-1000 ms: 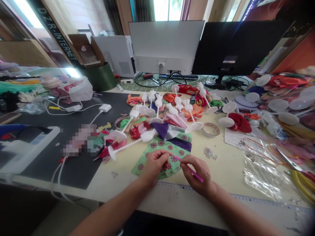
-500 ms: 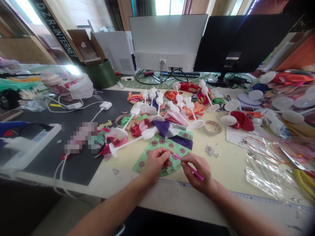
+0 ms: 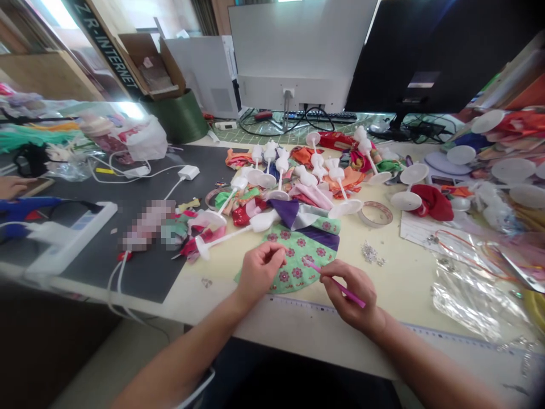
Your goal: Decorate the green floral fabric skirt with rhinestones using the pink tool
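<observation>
Pinching one pink stick in the right hand, beside one piece of green floral fabric.
Left hand curls closed at the fabric's edge; cannot tell if it grips anything.

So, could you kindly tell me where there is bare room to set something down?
Bare tabletop lies between the floral green fabric and the clear plastic sheet, and black mat beside the white device; white stands crowd the middle.
</observation>
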A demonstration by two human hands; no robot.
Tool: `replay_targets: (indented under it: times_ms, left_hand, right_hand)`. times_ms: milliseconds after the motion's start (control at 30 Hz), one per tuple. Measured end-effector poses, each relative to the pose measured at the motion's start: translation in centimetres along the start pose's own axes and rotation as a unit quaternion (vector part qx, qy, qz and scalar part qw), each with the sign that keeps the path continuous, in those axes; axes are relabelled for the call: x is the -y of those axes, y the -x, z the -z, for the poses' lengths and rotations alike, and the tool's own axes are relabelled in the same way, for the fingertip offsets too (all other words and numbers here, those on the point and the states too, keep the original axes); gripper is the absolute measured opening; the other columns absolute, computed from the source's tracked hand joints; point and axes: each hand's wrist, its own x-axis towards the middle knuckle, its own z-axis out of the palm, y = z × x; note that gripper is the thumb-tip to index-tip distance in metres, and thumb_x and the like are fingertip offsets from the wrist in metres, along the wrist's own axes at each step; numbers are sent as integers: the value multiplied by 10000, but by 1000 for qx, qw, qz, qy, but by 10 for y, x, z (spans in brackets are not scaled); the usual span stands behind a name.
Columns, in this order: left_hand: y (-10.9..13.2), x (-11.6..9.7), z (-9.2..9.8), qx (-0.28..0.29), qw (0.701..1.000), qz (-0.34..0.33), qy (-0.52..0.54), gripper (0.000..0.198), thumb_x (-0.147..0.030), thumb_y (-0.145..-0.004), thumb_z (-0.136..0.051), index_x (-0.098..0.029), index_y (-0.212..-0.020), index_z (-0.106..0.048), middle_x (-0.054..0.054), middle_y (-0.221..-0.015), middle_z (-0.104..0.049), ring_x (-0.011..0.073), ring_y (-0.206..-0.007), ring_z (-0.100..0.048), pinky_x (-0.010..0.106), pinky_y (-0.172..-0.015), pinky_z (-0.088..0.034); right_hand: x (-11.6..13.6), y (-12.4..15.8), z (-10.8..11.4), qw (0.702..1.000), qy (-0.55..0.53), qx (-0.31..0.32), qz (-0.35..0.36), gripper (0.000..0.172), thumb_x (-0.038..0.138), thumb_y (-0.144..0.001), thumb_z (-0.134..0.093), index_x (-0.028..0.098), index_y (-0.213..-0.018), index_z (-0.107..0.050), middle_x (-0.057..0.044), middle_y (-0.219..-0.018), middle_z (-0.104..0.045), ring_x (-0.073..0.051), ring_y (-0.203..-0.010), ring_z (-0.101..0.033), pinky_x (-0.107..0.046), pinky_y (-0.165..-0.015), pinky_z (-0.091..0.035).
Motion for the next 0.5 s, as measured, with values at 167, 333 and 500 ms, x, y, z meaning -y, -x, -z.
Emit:
replay_targets:
  times_ms: [167,333,500]
  left_hand:
    - [26,13,33,22,939,-259,-225,126,-171,-829,-538,-184,-820,-663,47,-784,-690,182,-789,-620,337,-778,-489]
    - [45,27,41,66,852,-416,-311,168,-61,-779,-549,-175,-870,-631,47,-857,-716,196,-826,-620,423,-894,-442]
    - [50,32,32,105,825,-438,-342,160,-61,-779,-556,-142,-897,-628,86,-980,-709,221,-891,-599,403,-852,-440]
  right_hand:
    - [2,2,-4,995,-50,60,-70,118,103,-858,-532,210,-902,-558,22,-682,-604,-101,-604,-578,-224,-559,-460]
    - [0,2,-8,985,-73,121,-99,68,159,-875,-516,201,-859,-567,6,-688,-625,-109,-594,-583,-234,-558,-472]
    - [-1,2,-9,980,-73,155,-100,76,155,-870,-512,193,-845,-572,7,-679,-619,-106,-598,-587,-226,-570,-468]
